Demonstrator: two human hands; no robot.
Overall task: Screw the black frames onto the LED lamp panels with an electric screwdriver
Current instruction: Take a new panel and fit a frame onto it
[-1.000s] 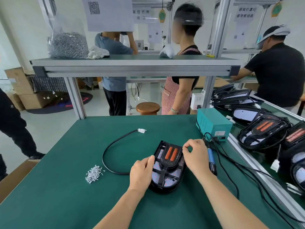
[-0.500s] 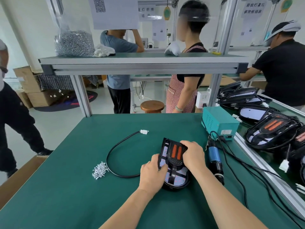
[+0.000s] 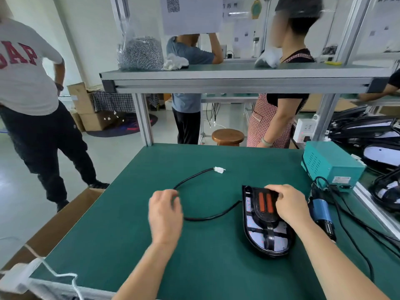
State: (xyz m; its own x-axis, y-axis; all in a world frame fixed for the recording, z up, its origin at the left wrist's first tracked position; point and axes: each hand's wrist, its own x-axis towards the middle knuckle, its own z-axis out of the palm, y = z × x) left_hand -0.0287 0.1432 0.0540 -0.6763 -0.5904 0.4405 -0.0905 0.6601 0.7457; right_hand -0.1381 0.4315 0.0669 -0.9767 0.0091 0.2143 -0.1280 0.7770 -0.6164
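LED lamp panel (image 3: 255, 234) lies flat on green mat (image 3: 108, 234), right of centre, rounded end toward the person, w/ black frame (image 3: 270, 232) seated on top and orange strips at the far end. R hand (image 3: 290, 204) sits on the far right part, fingers curled over the frame's top edge, holding it down on the panel. L hand (image 3: 165, 213) hovers over the mat well left of the panel, just beside the loop of black cable (image 3: 207, 217). It's blurred, fingers loosely bent; can't tell if it holds anything. Electric screwdriver (image 3: 322, 215) lies on the mat just right of R hand, untouched.

Handling, my guess: moulded plastic shell, light, stiff and glossy, so prob. slides on the mat under driver push. It needs one hand pressing flat near the screw hole. Frame looks thin-ribbed; take it by the outer rim, not the centre spine or the pale LED face, which prob. scratches. Cable is floppy and exits the left edge; don't lift by it, and mind the white connector (image 3: 219, 169).
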